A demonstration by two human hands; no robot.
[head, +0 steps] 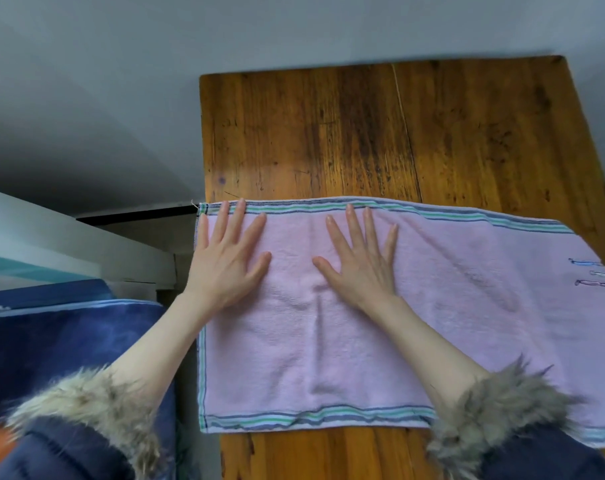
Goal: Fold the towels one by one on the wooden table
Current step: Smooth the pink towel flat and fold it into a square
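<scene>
A pink towel [450, 313] with green and blue striped edges lies spread flat across the near part of the wooden table [363, 133]. Its left end sits at the table's left edge and its right end runs out of view. My left hand [226, 261] presses flat on the towel's far left corner, fingers straight and spread. My right hand [359, 261] lies flat on the towel a little to the right, fingers also spread. Small embroidered marks [592, 273] show near the towel's right side.
The far half of the table is bare wood. Left of the table stand a white frame [86, 251] and a dark blue patterned cloth [69, 341]. A grey wall [121, 81] lies beyond. Fur-trimmed sleeve cuffs [495, 410] cover my wrists.
</scene>
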